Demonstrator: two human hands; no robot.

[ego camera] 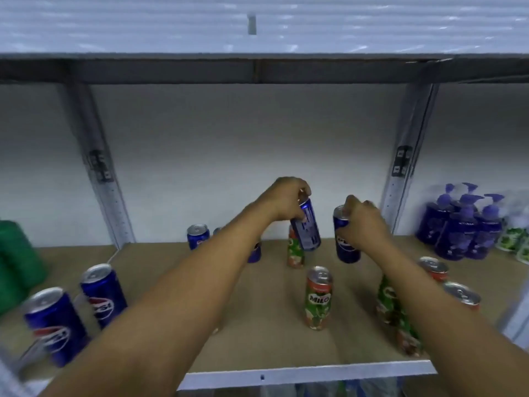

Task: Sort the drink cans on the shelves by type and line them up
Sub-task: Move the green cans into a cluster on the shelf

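Both hands up off the shelf, each with a blue Pepsi can

Head cam: left hand (286,200) curls round the top of a tilted blue can (307,230), right hand (365,222) grips another blue can (346,243) by its upper part, both lifted above the brown shelf board (266,333). Landmark is the upright Milo can (318,298) mid-shelf: one more Milo can (294,252) stands behind it, two Pepsi cans (104,295) sit far to its left, red-topped cans (433,269) to its right, purple pump bottles (461,224) further right at the back
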